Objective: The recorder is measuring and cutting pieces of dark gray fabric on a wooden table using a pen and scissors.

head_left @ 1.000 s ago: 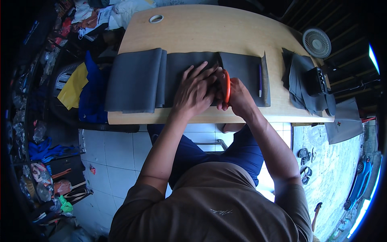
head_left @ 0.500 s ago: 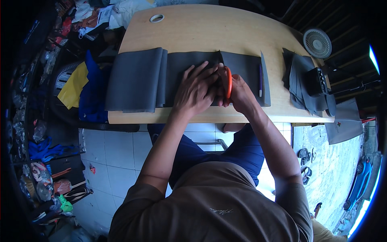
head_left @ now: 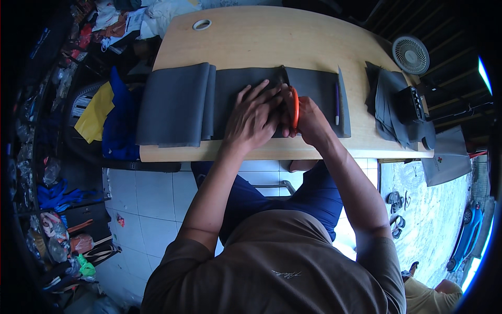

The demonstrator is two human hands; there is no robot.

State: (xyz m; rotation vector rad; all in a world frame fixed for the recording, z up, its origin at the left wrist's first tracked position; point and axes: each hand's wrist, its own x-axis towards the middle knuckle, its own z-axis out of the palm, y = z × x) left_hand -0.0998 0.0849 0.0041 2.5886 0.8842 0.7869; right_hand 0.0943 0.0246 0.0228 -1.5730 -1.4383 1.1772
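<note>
Fingers (head_left: 258, 90) of the left hand (head_left: 247, 123) lay spread flat on the grey cloth (head_left: 230, 81); those of the right hand (head_left: 312, 123) were curled around the orange-handled scissors (head_left: 296, 107). Blades hidden; could not tell whether parted.

Clock centred on the hands, 12 away from the wearer. Cloth ran across the table (head_left: 251, 36) from 9 to 3 o'clock, beneath both hands, with a folded layer (head_left: 175, 104) at 9. Pen (head_left: 337, 104) rested on it at 3; dark pieces (head_left: 389, 112) lay stacked farther out.

Containers: shelf (head_left: 78, 204), 8 to 9 o'clock, held blue cloth (head_left: 65, 194) and a clear bag (head_left: 50, 168), contents too dim to identify. Tape ring (head_left: 195, 25) stood between 10 and 11, fan (head_left: 411, 55) at 2.
</note>
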